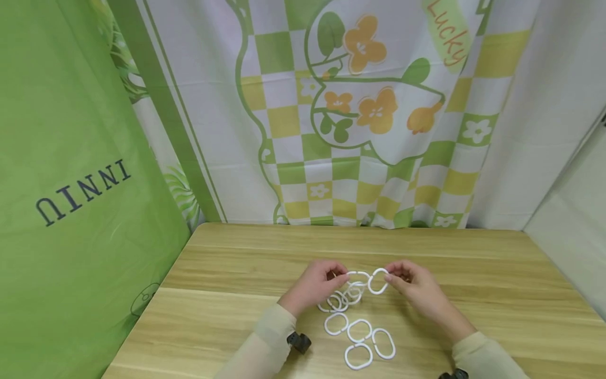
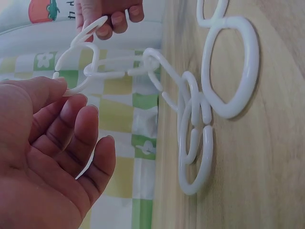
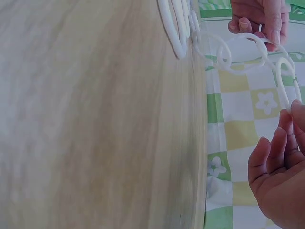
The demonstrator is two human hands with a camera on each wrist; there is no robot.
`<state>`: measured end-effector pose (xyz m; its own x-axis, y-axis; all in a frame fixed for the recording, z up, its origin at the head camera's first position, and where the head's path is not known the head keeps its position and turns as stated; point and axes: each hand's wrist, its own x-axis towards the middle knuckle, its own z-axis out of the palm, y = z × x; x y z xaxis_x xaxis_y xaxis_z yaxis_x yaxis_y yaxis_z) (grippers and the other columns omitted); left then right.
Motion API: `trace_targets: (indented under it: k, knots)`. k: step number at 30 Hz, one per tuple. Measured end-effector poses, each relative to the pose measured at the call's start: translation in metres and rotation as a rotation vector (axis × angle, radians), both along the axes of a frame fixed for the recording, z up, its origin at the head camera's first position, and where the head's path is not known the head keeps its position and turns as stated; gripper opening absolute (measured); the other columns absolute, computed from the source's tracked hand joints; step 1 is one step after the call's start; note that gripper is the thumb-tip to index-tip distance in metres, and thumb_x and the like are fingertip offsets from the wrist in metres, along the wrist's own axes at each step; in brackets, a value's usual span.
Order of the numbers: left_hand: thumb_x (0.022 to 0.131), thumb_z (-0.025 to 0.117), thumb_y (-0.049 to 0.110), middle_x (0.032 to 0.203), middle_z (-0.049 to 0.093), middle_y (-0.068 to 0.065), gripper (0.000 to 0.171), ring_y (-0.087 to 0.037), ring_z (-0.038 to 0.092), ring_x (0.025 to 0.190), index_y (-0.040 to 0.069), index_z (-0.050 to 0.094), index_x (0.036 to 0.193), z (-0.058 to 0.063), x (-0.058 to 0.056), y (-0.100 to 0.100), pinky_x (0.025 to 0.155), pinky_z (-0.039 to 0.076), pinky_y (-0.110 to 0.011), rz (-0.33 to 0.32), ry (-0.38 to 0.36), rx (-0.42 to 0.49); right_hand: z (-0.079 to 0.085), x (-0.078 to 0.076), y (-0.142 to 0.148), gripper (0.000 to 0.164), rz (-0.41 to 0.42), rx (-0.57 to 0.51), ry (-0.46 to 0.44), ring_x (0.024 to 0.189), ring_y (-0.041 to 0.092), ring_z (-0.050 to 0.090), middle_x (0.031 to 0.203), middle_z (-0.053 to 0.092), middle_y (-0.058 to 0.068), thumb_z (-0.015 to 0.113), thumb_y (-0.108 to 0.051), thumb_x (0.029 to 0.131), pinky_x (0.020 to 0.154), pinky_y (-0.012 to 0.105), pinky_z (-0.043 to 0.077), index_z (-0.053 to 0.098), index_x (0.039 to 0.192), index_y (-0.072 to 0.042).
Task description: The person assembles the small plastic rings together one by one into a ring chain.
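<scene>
Left hand [image 1: 316, 284]: pinching a white oval link [image 1: 359, 272] of the chain [image 2: 164, 65]
Right hand [image 1: 418, 288]: pinching another white link [image 2: 90, 29], meeting the left one in the air
Chain: drooping onto the wooden table [image 1: 213, 321]
Four separate links [image 2: 251, 57]: lying nearer the person

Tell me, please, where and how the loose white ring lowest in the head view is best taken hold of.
Probably by the near long edge of that white ring, coming in from the near side: it lies flat on the table, and other rings sit close along its far and right edges.
</scene>
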<state>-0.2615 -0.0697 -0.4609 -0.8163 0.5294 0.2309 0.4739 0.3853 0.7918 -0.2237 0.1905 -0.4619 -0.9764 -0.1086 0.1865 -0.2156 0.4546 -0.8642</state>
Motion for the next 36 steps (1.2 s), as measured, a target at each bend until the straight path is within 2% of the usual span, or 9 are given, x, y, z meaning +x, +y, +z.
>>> trace_targets:
  k: [11,21,36]
  knots:
    - [0.096,0.065,0.021,0.082,0.061,0.010,0.013,-0.002,0.052,0.067,0.009,0.071,0.098,-0.002,0.003,0.006,0.060,0.047,-0.021,-0.030,0.020,-0.024,-0.001,-0.002,-0.009,0.024,0.002,-0.061,-0.061,0.076,0.015,0.057,0.090,0.066,0.007,0.070,-0.016,0.092,0.062,0.026,0.047,0.064,0.108,0.001]
    - [0.096,0.065,0.021,0.083,0.061,0.011,0.012,-0.001,0.052,0.069,0.011,0.072,0.098,-0.001,0.004,0.008,0.062,0.048,-0.021,-0.038,0.011,-0.060,-0.001,0.000,-0.016,0.023,0.029,-0.099,-0.054,0.078,0.015,0.060,0.089,0.067,0.008,0.071,-0.014,0.091,0.065,0.026,0.049,0.064,0.106,0.002]
    - [0.094,0.067,0.020,0.084,0.062,0.010,0.011,0.000,0.053,0.070,0.010,0.073,0.097,0.000,0.005,0.006,0.062,0.048,-0.019,-0.045,0.079,-0.057,-0.005,-0.002,-0.019,0.020,0.065,-0.118,-0.074,0.072,0.014,0.058,0.088,0.066,0.009,0.072,-0.013,0.090,0.059,0.026,0.047,0.065,0.102,0.002]
